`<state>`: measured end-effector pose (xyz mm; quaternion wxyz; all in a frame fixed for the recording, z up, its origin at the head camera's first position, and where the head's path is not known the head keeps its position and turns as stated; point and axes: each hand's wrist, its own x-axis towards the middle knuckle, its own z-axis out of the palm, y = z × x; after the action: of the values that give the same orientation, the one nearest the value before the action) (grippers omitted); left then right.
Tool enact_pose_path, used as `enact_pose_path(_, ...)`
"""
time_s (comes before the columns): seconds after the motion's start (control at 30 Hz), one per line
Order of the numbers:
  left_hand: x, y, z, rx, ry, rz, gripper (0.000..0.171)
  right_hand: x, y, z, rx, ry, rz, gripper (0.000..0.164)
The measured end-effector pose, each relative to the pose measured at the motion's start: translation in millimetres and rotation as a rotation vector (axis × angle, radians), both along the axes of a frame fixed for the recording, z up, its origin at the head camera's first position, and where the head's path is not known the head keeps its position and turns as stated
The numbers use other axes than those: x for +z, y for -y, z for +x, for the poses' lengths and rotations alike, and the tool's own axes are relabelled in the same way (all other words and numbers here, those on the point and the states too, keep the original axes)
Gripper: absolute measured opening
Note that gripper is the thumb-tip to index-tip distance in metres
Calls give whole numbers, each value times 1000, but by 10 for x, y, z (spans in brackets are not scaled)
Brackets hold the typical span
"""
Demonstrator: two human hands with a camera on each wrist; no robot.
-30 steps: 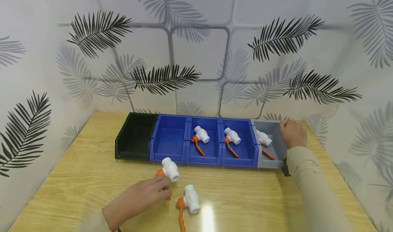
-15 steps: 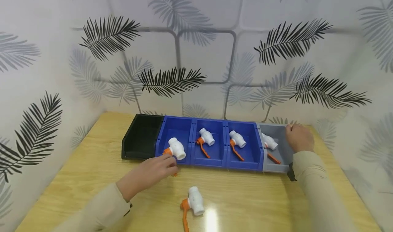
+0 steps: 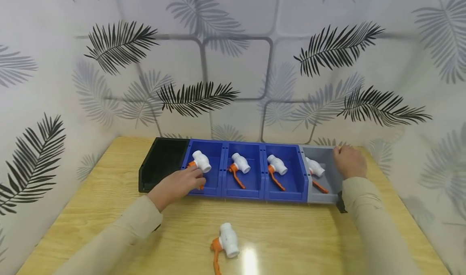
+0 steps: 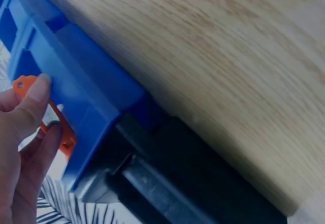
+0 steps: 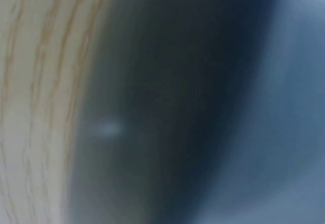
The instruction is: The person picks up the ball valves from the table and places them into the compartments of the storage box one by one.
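My left hand (image 3: 179,187) pinches the orange handle (image 4: 61,117) of a white ball valve (image 3: 202,161) inside the leftmost blue bin (image 3: 215,186). In the left wrist view, thumb and fingers are on that handle by the bin's front wall. At the far right my right hand (image 3: 350,161) grips the side rim of the grey bin (image 3: 329,174), where another ball valve (image 3: 314,167) lies. The right wrist view is blurred and does not show its fingers. One more ball valve (image 3: 229,240) lies on the table in front.
Two more blue bins hold one ball valve (image 3: 241,163) and another ball valve (image 3: 277,164). A black bin (image 3: 164,161) ends the row at the left. The bins stand on a wooden table (image 3: 284,230) before a leaf-patterned backdrop (image 3: 236,64).
My left hand has carried the ball valve from over the table forward into the leftmost blue bin. The right hand has stayed on the grey bin's rim. The head view has shifted slightly.
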<state>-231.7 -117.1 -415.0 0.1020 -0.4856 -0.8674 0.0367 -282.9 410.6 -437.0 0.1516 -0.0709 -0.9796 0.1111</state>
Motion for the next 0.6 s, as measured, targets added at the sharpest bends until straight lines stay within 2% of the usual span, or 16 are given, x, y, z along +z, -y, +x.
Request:
enact_pose_path(0.13, -23, -30, -79, 44, 125, 20, 21, 10, -6, -1, 0, -2, 1, 42)
enact_pose_path(0.23, -25, -38, -100, 63, 169, 48, 23, 7, -4, -2, -3, -3, 3, 43)
enact_pose_path(0.6, -93, -96, -204, 49, 70, 6, 25, -8, -22, -32, 3, -43, -6, 43)
